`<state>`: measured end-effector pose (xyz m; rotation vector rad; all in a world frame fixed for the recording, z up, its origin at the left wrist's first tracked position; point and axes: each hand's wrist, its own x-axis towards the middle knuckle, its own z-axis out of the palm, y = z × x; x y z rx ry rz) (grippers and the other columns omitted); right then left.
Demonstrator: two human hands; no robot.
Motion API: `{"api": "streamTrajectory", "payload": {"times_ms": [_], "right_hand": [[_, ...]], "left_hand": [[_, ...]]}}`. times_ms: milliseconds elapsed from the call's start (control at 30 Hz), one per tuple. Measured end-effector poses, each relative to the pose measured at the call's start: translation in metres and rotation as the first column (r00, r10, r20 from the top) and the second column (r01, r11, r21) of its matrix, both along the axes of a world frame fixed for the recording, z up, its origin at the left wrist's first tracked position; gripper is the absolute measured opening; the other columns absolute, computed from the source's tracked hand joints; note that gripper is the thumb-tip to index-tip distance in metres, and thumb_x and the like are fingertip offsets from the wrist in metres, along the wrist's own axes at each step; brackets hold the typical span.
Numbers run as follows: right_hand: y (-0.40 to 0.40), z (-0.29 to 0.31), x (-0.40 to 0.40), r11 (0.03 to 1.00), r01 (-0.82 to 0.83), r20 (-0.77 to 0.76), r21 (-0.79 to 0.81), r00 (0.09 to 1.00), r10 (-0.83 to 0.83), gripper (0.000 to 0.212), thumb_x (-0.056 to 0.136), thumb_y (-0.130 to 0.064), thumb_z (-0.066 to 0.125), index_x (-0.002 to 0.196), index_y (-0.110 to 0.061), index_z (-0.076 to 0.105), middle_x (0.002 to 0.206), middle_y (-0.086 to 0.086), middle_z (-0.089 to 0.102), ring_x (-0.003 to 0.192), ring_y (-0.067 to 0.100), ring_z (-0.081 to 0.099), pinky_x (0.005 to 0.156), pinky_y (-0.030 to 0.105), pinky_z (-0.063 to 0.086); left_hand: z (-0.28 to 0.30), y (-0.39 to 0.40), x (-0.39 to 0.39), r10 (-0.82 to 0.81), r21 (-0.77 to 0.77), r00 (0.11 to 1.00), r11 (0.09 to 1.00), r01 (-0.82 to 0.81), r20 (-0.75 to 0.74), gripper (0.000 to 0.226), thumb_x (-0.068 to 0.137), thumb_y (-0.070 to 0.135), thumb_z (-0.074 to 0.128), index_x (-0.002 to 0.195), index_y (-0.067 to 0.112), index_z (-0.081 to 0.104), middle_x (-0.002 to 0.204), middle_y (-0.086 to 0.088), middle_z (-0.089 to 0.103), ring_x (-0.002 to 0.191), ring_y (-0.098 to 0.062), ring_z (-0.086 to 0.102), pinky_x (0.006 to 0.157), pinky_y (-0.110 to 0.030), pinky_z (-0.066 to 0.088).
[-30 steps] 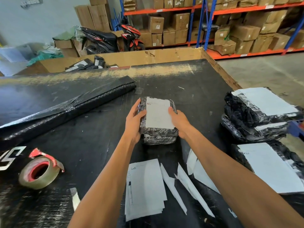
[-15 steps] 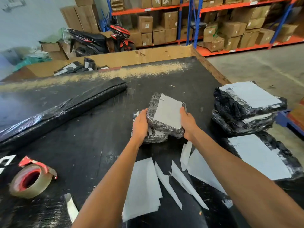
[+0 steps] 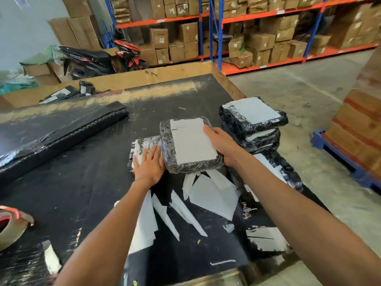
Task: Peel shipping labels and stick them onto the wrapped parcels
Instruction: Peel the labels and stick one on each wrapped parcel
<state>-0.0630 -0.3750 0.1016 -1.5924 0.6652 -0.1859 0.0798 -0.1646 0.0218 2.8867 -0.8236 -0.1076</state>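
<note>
My right hand [image 3: 221, 144] grips the right edge of a black-wrapped parcel [image 3: 190, 145] with a white shipping label on top, held tilted just above the black table [image 3: 72, 193]. To its left lies a second wrapped parcel [image 3: 144, 145], and my left hand [image 3: 149, 164] rests flat on it with fingers spread. A stack of labelled parcels [image 3: 252, 120] stands to the right, with one more labelled parcel [image 3: 274, 172] lying in front of the stack, partly behind my right arm. White label sheets [image 3: 144, 228] and peeled backing strips [image 3: 212, 193] lie near the table's front.
A roll of black wrap [image 3: 61, 135] lies across the table's left. A tape roll [image 3: 10, 226] sits at the left edge. Beyond the table are a cardboard bin [image 3: 123, 81], a motorbike [image 3: 99, 58] and shelves of boxes [image 3: 257, 44]. A blue pallet [image 3: 340, 159] stands right.
The labelled parcel has been lifted off the lower one and carried to the right. My left hand let go of it and now lies flat on the lower parcel. The view swung right.
</note>
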Motion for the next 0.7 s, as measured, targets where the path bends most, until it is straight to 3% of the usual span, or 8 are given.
{"api": "streamTrajectory", "payload": {"times_ms": [133, 267, 400, 500, 567, 700], "right_hand": [[-0.021, 0.001, -0.06, 0.994, -0.04, -0.024, -0.099, 0.999, 0.038, 0.044, 0.1, -0.057, 0.046, 0.128, -0.023, 0.05, 0.106, -0.002, 0.054, 0.089, 0.013, 0.052, 0.074, 0.028, 0.043], [-0.057, -0.006, -0.118, 0.988, -0.056, -0.065, -0.145, 0.997, 0.047, 0.049, 0.098, -0.058, 0.049, 0.132, -0.022, 0.052, 0.104, -0.003, 0.055, 0.089, 0.015, 0.051, 0.075, 0.029, 0.037], [-0.089, -0.016, -0.159, 0.978, -0.014, -0.132, -0.208, 0.991, -0.013, 0.032, 0.096, -0.058, 0.053, 0.102, -0.027, 0.056, 0.078, -0.008, 0.05, 0.07, 0.012, 0.048, 0.063, 0.028, 0.034], [-0.108, -0.022, -0.173, 0.984, 0.077, -0.093, -0.162, 0.991, -0.093, 0.042, 0.092, -0.062, 0.057, 0.109, -0.023, 0.059, 0.093, -0.001, 0.063, 0.084, 0.02, 0.056, 0.071, 0.03, 0.041], [-0.113, -0.021, -0.175, 0.979, 0.094, -0.089, -0.183, 0.99, -0.111, 0.044, 0.096, -0.056, 0.054, 0.118, -0.018, 0.057, 0.104, 0.0, 0.061, 0.094, 0.022, 0.054, 0.075, 0.031, 0.041], [-0.111, -0.019, -0.171, 0.943, 0.081, -0.167, -0.321, 0.976, -0.141, 0.052, 0.103, -0.052, 0.041, 0.139, -0.014, 0.05, 0.133, 0.007, 0.053, 0.121, 0.026, 0.046, 0.1, 0.037, 0.037]], "left_hand": [[0.007, -0.011, -0.002, 0.062, -0.046, 0.995, 0.997, -0.066, -0.072, 0.054, 0.106, 0.041, 0.02, 0.159, 0.027, 0.015, 0.167, 0.009, 0.006, 0.154, -0.023, 0.0, 0.12, -0.061, -0.001], [0.01, -0.014, -0.016, 0.086, -0.044, 0.995, 0.995, -0.089, -0.059, 0.054, 0.106, 0.035, 0.026, 0.158, 0.022, 0.02, 0.167, 0.003, 0.011, 0.154, -0.022, 0.004, 0.119, -0.063, 0.003], [0.007, -0.02, -0.036, 0.126, -0.067, 0.992, 0.99, -0.127, -0.019, 0.054, 0.105, 0.031, 0.029, 0.157, 0.019, 0.022, 0.166, -0.001, 0.015, 0.154, -0.023, 0.006, 0.119, -0.06, 0.0], [0.008, -0.024, -0.043, 0.171, -0.079, 0.985, 0.983, -0.168, 0.029, 0.047, 0.103, 0.027, 0.034, 0.149, 0.02, 0.038, 0.16, -0.009, 0.027, 0.148, -0.031, 0.02, 0.118, -0.061, 0.012], [0.011, -0.029, -0.047, 0.199, -0.059, 0.979, 0.979, -0.196, 0.049, 0.043, 0.1, 0.023, 0.038, 0.142, 0.017, 0.045, 0.151, -0.014, 0.032, 0.14, -0.036, 0.027, 0.113, -0.061, 0.022], [0.017, -0.031, -0.053, 0.193, -0.006, 0.981, 0.981, -0.193, -0.014, 0.045, 0.096, 0.026, 0.044, 0.139, 0.016, 0.044, 0.15, -0.016, 0.034, 0.138, -0.039, 0.029, 0.112, -0.059, 0.025]]}}
